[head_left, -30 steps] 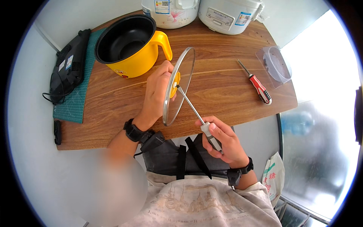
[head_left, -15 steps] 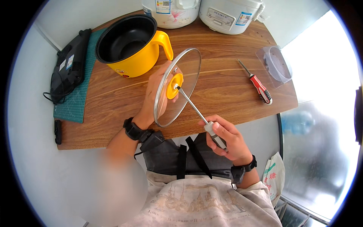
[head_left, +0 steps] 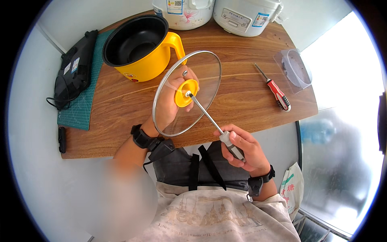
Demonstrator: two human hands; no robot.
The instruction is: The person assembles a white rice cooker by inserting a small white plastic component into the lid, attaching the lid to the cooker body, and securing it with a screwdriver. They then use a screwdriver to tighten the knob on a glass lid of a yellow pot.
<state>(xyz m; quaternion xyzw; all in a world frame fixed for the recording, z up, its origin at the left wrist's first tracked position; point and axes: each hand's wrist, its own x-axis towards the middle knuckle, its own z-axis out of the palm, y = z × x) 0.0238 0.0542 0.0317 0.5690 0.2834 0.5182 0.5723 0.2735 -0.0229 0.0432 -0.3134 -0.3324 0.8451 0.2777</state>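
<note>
My left hand (head_left: 165,105) is behind a round glass lid (head_left: 207,76) with a metal rim, its fingers closed around the yellow knob (head_left: 182,89). The lid stands tilted above the table, its underside facing me, and the hand shows through the glass. Part of those fingers is hidden by the knob. My right hand (head_left: 253,150) grips a screwdriver (head_left: 206,114) by its grey handle. The tip of its metal shaft meets the screw (head_left: 188,93) at the knob's centre. A yellow pot (head_left: 147,66) with a black inside and yellow handle stands just beyond the lid.
On the wooden table (head_left: 238,84) a red and black screwdriver (head_left: 277,93) lies right, beside a clear plastic tray (head_left: 296,70). Two white rice cookers (head_left: 246,18) stand at the back. A black device (head_left: 76,66) rests on a green cutting mat (head_left: 86,107) at left.
The lid has turned to face me more, so its glass looks wider and the knob rounder. My right hand and screwdriver have shifted very slightly right; the tip stays at the screw.
</note>
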